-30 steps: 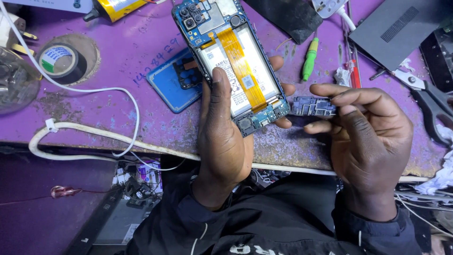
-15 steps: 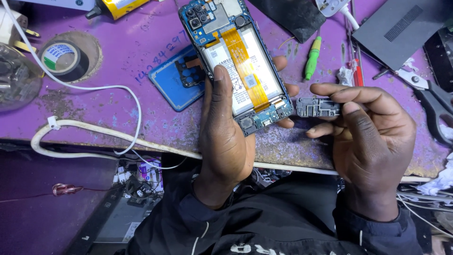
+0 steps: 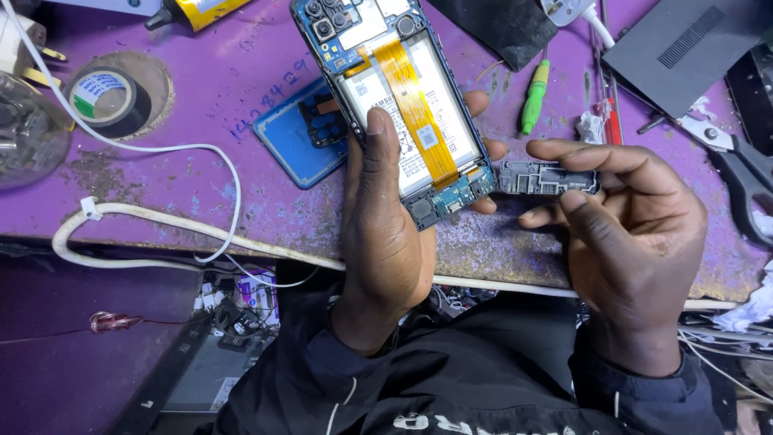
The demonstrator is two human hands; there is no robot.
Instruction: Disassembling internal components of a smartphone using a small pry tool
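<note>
My left hand holds an opened smartphone with its back off, thumb lying along the white battery beside an orange flex cable. The blue circuit board and camera lenses show at the phone's top. My right hand pinches a small dark rectangular cover piece between thumb and fingers, right next to the phone's lower end. Both are above a worn purple worktable.
A blue back cover lies under the phone. A tape roll, white cables, a green screwdriver, a red-handled tool, scissors and a dark grey slab lie around on the table.
Both hands with the phone and the dark piece have shifted slightly; the piece stays close to the phone's lower end.
</note>
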